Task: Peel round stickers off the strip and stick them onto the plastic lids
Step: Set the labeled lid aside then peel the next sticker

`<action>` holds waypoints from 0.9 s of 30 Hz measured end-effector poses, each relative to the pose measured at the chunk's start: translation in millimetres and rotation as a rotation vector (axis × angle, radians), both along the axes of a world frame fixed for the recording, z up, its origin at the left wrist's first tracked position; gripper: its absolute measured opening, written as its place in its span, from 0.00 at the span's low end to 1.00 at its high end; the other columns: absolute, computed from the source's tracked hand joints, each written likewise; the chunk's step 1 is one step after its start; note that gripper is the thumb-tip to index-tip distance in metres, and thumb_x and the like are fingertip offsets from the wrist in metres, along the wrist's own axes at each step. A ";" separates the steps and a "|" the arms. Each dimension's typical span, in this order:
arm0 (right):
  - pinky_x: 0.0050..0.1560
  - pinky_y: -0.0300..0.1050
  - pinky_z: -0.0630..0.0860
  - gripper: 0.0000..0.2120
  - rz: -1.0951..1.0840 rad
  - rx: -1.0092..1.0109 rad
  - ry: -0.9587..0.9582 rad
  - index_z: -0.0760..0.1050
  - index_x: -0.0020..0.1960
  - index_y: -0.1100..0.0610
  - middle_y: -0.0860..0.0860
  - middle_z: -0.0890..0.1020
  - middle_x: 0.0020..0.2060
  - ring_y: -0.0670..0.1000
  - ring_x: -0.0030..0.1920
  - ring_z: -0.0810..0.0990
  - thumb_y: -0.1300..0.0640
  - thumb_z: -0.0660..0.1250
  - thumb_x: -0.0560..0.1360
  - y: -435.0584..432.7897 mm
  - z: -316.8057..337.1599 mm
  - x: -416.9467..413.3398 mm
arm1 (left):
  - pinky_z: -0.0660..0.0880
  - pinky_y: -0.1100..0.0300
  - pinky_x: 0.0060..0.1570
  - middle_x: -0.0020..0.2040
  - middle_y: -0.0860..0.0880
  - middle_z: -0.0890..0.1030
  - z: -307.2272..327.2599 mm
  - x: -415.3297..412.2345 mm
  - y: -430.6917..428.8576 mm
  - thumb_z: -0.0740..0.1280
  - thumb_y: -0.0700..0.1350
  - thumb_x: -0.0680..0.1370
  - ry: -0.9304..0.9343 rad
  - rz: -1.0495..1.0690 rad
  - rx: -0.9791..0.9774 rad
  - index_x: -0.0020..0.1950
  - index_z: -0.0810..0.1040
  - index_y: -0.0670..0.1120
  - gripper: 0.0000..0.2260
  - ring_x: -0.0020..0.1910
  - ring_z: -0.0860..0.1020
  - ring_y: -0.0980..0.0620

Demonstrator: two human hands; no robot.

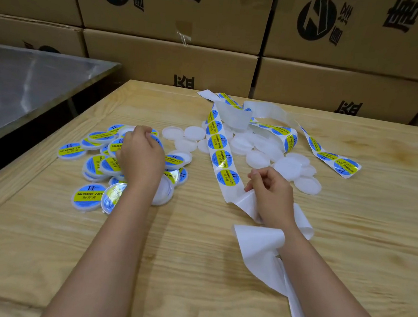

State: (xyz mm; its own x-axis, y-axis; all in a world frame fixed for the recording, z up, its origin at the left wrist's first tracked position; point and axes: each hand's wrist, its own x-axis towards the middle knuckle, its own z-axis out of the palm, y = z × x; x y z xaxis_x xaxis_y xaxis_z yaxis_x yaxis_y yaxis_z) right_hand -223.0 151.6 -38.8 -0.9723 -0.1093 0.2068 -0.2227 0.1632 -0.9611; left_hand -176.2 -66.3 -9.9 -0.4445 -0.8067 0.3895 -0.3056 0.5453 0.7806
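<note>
A white backing strip (220,144) with round blue-and-yellow stickers runs across the wooden table (192,260) toward me. My right hand (270,193) pinches the strip just below the nearest sticker (228,177). The peeled, bare part of the strip (258,243) curls under my right wrist. My left hand (140,155) reaches over a heap of stickered lids (90,195) at the left, fingers curled around a lid (127,131) at the far side of the heap. A pile of plain white lids (263,151) lies behind the strip.
More of the sticker strip (341,164) loops at the back right of the table. Stacked cardboard boxes (174,61) stand close behind the table. A metal-topped table (29,88) sits to the left across a dark gap.
</note>
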 end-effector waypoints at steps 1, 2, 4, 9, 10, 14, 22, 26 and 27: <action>0.33 0.31 0.67 0.09 0.000 0.003 -0.004 0.75 0.40 0.59 0.49 0.80 0.29 0.44 0.32 0.74 0.58 0.64 0.77 -0.2 0.0 0.1 | 0.65 0.49 0.57 0.58 0.40 0.75 -2.2 0.1 -2.5 0.55 0.38 0.78 -0.069 0.003 -0.035 0.61 0.75 0.43 0.14 0.55 0.74 0.39; 0.33 0.31 0.67 0.08 -0.001 0.004 -0.004 0.75 0.40 0.59 0.49 0.80 0.29 0.44 0.32 0.74 0.58 0.64 0.77 0.0 0.1 0.5 | 0.63 0.49 0.57 0.59 0.40 0.74 -4.2 -0.1 -3.7 0.56 0.37 0.78 -0.141 0.004 -0.072 0.61 0.74 0.43 0.14 0.55 0.73 0.38; 0.34 0.31 0.68 0.08 -0.003 0.003 -0.001 0.75 0.40 0.58 0.49 0.80 0.29 0.44 0.33 0.74 0.58 0.64 0.77 0.5 0.1 1.1 | 0.62 0.50 0.56 0.59 0.40 0.74 -7.4 -0.1 -3.9 0.57 0.36 0.77 -0.263 0.010 -0.148 0.62 0.75 0.43 0.15 0.55 0.73 0.38; 0.33 0.31 0.68 0.09 -0.003 0.016 -0.005 0.75 0.39 0.56 0.48 0.80 0.29 0.44 0.33 0.74 0.57 0.64 0.77 0.3 -0.1 0.9 | 0.60 0.48 0.57 0.62 0.40 0.74 -8.5 1.4 -3.9 0.61 0.38 0.75 -0.319 0.050 -0.290 0.60 0.76 0.42 0.15 0.61 0.70 0.40; 0.33 0.32 0.68 0.09 -0.005 0.020 -0.003 0.75 0.39 0.55 0.48 0.80 0.29 0.44 0.33 0.74 0.57 0.64 0.77 0.2 -0.3 1.0 | 0.60 0.48 0.58 0.63 0.40 0.73 -6.2 0.7 -1.4 0.62 0.38 0.74 -0.257 0.002 -0.331 0.60 0.76 0.41 0.15 0.61 0.70 0.39; 0.34 0.33 0.68 0.09 -0.019 0.038 0.020 0.75 0.38 0.55 0.48 0.80 0.28 0.44 0.32 0.75 0.56 0.64 0.77 0.1 -0.7 0.9 | 0.68 0.49 0.56 0.56 0.40 0.79 1.4 -10.0 32.3 0.62 0.34 0.74 -0.093 -0.447 -0.423 0.57 0.79 0.38 0.13 0.56 0.75 0.40; 0.38 0.40 0.71 0.12 -0.143 0.149 0.108 0.72 0.33 0.56 0.53 0.79 0.28 0.54 0.34 0.78 0.58 0.65 0.75 -0.5 -1.9 3.1 | 0.63 0.53 0.64 0.70 0.44 0.69 -38.6 -29.4 73.1 0.57 0.40 0.79 -0.475 -0.699 -0.556 0.66 0.71 0.41 0.16 0.68 0.67 0.45; 0.36 0.45 0.68 0.11 -0.208 0.361 0.194 0.71 0.33 0.53 0.45 0.76 0.26 0.53 0.34 0.76 0.56 0.66 0.74 -2.3 -4.0 4.5 | 0.67 0.52 0.59 0.62 0.45 0.75 -41.3 -30.4 71.4 0.58 0.42 0.79 -0.459 -0.705 -0.469 0.60 0.74 0.41 0.12 0.62 0.71 0.45; 0.36 0.44 0.67 0.10 -0.215 0.420 0.210 0.72 0.34 0.52 0.45 0.76 0.27 0.53 0.35 0.76 0.55 0.65 0.74 -3.1 -4.6 5.2 | 0.67 0.52 0.58 0.60 0.46 0.76 -40.8 -30.4 71.7 0.58 0.44 0.79 -0.430 -0.699 -0.446 0.60 0.74 0.42 0.12 0.61 0.72 0.45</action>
State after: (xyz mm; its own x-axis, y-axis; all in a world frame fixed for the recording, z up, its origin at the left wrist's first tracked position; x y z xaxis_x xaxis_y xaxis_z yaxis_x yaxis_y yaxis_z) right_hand -217.9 148.4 -43.3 -0.9240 -0.0267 0.3815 -0.3230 0.5886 -0.7411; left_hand -206.6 5.5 -50.7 -0.9504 -0.1171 0.2882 -0.0091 0.9364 0.3507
